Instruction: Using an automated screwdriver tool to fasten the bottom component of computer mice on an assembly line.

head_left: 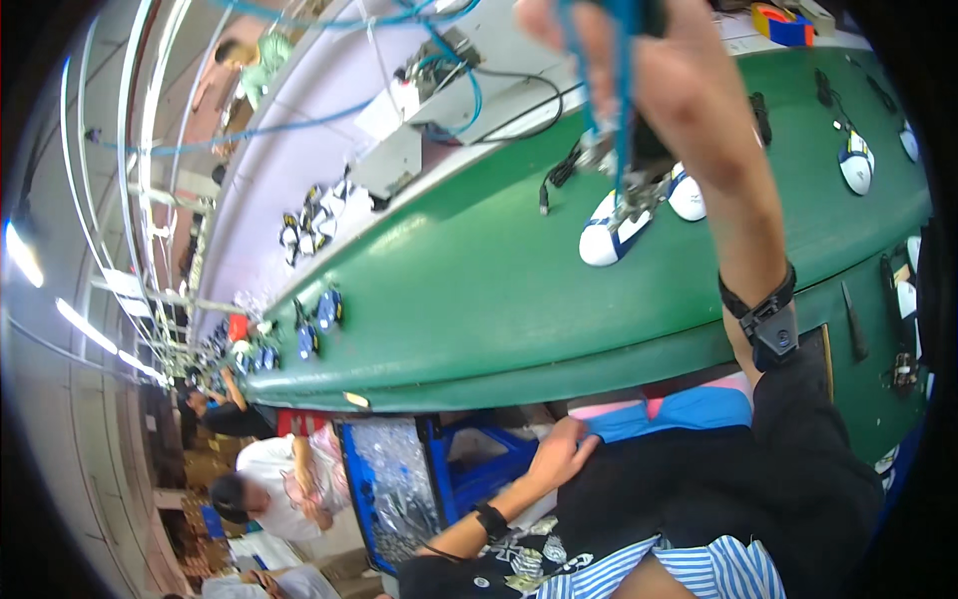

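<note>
The right hand (599, 40) is raised at the far top of the view, its fingers closed around a hanging powered tool (639, 150) fed by a blue coiled hose (609, 90). The tool's tip stands on, or just above, a white and blue computer mouse shell (611, 232) lying on the green surface (479, 290); contact cannot be confirmed. The left hand (559, 454) rests low and near, beside a blue crate (399, 479) of small glinting parts below the surface edge; whether its fingers are open or gripping anything cannot be told.

Judged handling: the shell is likely light, hard plastic with a smooth, curved back, so it may slide or rock under pressure from the tool. It would be best steadied by its two long sides, clear of the tip.

Surroundings: a second white shell (689, 195) lies just right of the first, and another (856, 162) well apart to the right. A black cable (559, 170) trails close on the left. Further mouse shells (314, 225) sit far left. Other people (269, 489) work near the lower left
</note>
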`<action>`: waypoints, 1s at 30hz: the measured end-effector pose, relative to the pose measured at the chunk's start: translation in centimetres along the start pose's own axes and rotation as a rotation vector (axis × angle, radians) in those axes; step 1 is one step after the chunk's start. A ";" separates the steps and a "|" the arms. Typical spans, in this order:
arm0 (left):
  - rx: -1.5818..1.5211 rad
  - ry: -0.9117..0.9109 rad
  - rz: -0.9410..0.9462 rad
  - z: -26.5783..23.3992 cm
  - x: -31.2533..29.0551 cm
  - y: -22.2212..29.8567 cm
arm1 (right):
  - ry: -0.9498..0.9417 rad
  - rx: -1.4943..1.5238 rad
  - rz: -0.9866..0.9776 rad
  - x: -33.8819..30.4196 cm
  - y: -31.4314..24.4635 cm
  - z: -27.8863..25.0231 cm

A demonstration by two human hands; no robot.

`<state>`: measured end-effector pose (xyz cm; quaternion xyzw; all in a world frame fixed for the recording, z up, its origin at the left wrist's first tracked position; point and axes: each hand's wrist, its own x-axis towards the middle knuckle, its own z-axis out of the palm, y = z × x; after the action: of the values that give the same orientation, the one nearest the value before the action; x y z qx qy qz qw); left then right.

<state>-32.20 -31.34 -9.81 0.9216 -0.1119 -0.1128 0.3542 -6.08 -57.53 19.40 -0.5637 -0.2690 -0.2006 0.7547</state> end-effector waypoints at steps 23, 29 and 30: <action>-1.048 -0.052 -1.105 9.1 -4.7 -12.9 | 0.038 -0.012 0.022 0.8 -0.8 -4.0; -0.517 0.259 -0.642 5.4 -0.7 -6.7 | 0.082 -0.038 0.000 0.6 1.2 -3.6; -0.519 0.279 -0.654 4.8 0.1 -3.7 | 0.104 -0.021 -0.026 0.7 1.5 -3.1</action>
<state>-33.04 -31.70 -15.80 0.7954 0.2666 -0.1179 0.5314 -4.11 -60.07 18.04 -0.5568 -0.2345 -0.2422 0.7592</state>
